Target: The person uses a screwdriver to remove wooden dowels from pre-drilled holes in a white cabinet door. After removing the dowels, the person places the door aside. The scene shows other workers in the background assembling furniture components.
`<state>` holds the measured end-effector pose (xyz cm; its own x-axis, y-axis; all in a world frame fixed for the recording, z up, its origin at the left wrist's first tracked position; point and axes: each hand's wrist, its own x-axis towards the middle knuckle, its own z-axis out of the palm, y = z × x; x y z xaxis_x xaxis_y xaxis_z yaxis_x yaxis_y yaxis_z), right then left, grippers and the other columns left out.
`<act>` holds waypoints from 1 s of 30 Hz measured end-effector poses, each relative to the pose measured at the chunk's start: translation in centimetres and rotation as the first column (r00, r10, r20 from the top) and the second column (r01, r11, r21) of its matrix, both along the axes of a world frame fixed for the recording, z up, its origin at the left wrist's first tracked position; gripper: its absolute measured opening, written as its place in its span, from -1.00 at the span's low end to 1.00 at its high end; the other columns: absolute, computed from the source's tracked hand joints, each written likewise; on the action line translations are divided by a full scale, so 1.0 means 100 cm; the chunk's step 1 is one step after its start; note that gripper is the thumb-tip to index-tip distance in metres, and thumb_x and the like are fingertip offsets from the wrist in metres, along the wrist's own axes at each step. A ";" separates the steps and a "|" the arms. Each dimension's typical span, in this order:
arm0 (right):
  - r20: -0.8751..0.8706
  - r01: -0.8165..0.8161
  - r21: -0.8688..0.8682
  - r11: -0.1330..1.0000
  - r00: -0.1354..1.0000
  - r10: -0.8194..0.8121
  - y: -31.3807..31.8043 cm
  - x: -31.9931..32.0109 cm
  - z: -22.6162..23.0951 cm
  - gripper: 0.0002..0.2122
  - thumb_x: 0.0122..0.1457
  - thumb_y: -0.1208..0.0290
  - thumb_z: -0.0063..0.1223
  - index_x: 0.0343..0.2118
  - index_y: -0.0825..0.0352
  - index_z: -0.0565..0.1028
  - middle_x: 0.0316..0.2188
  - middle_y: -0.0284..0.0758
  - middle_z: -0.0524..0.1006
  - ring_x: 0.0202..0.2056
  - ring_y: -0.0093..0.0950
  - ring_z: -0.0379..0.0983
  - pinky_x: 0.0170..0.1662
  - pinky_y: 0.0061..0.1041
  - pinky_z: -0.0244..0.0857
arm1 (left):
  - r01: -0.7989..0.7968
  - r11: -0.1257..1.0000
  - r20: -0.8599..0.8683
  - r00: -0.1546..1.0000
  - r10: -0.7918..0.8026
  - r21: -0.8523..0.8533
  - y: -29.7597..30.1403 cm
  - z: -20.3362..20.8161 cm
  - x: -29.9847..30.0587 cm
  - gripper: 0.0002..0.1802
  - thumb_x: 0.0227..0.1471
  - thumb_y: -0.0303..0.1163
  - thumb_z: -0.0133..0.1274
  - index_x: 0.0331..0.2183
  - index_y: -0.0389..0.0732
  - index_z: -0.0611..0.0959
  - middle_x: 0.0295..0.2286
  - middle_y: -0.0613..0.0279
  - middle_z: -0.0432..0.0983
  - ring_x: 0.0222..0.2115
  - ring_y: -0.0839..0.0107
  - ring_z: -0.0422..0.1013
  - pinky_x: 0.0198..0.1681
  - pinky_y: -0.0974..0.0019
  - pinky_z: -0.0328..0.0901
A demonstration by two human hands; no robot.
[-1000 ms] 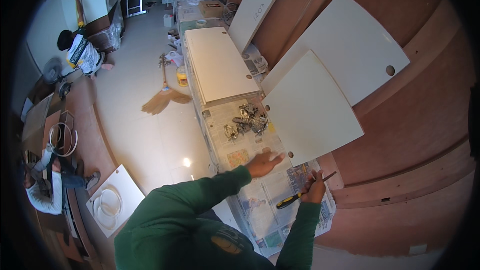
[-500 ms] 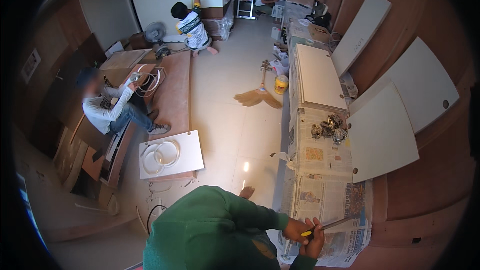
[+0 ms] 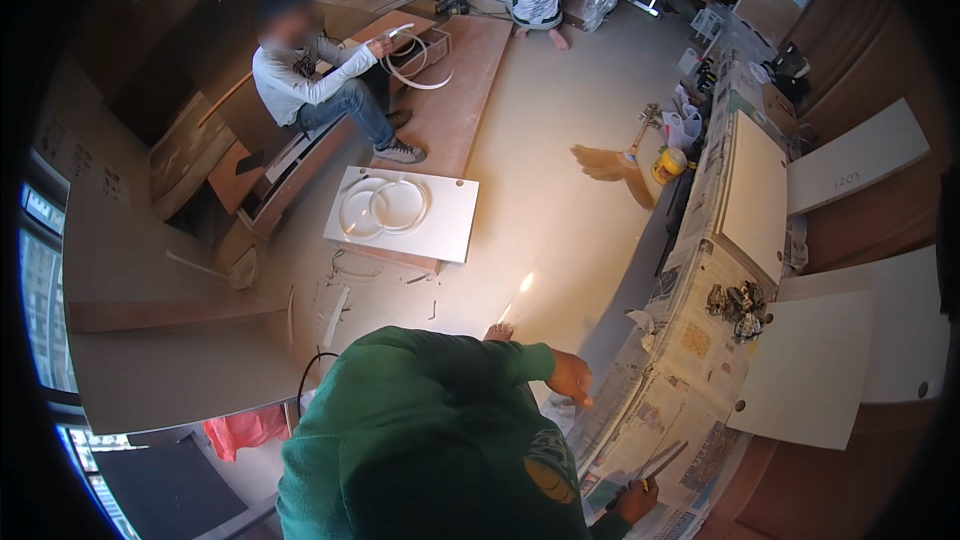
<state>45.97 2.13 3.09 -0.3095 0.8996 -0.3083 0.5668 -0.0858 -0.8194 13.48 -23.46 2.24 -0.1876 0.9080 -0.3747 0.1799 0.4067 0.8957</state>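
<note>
My right hand [image 3: 637, 502] is closed around the handle of a tool with a long, narrow metal blade [image 3: 664, 459]. A bit of yellow shows at the grip; the exact kind of tool is unclear. Its blade lies over the newspaper [image 3: 640, 420] that covers the long bench. Away from the tool, my left hand [image 3: 572, 378] hangs by the bench's near edge. Its fingers point down, loosely apart and partly hidden, with nothing seen in them. Further along the newspaper sits a pile of metal hinges [image 3: 737, 310].
White panels [image 3: 800, 360] lean on the right wall; others lie stacked [image 3: 745, 200] on the bench. A broom [image 3: 620, 162] and yellow bucket [image 3: 668, 165] are on the floor. At left, a seated person [image 3: 310, 80] handles white edging strip, near a white board [image 3: 450, 210] bearing coiled strips.
My left hand has let go of the tool and moved up and away from it. My right hand keeps the tool, lower over the newspaper. The whole view has swung left.
</note>
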 end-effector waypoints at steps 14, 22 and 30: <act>0.688 -0.340 0.579 0.741 0.691 -0.220 0.156 -0.067 -0.094 -0.60 0.23 0.24 0.12 0.06 0.38 0.58 -0.21 -0.21 0.59 -0.25 -0.29 0.55 -0.13 -0.24 0.44 | -0.298 0.621 0.227 0.748 0.624 -0.725 -0.190 -0.162 -0.016 -0.16 0.02 0.48 0.15 -0.11 -0.15 0.79 -0.12 0.06 0.71 -0.12 0.15 0.62 -0.02 0.06 0.47; 0.646 -0.324 0.418 0.848 0.763 -0.027 0.171 -0.136 -0.053 -0.60 0.22 0.25 0.17 0.05 0.37 0.58 -0.24 -0.25 0.57 -0.28 -0.34 0.52 -0.15 -0.28 0.43 | -0.540 0.659 -0.069 0.798 0.599 -0.523 -0.200 -0.121 -0.092 -0.65 0.01 -0.01 0.28 -0.31 -0.07 0.82 -0.24 0.06 0.74 -0.21 0.21 0.66 -0.12 0.13 0.51; -0.275 -0.808 -0.093 0.581 0.582 0.765 0.052 -0.316 0.130 -0.64 0.12 0.30 0.36 -0.04 0.34 0.62 -0.33 -0.28 0.50 -0.31 -0.42 0.45 -0.16 -0.34 0.38 | -0.608 0.477 -0.295 0.761 0.578 -0.634 -0.213 -0.103 -0.097 -0.35 -0.11 0.00 0.34 0.05 0.02 0.67 0.03 0.00 0.58 0.17 0.04 0.40 0.19 -0.04 0.35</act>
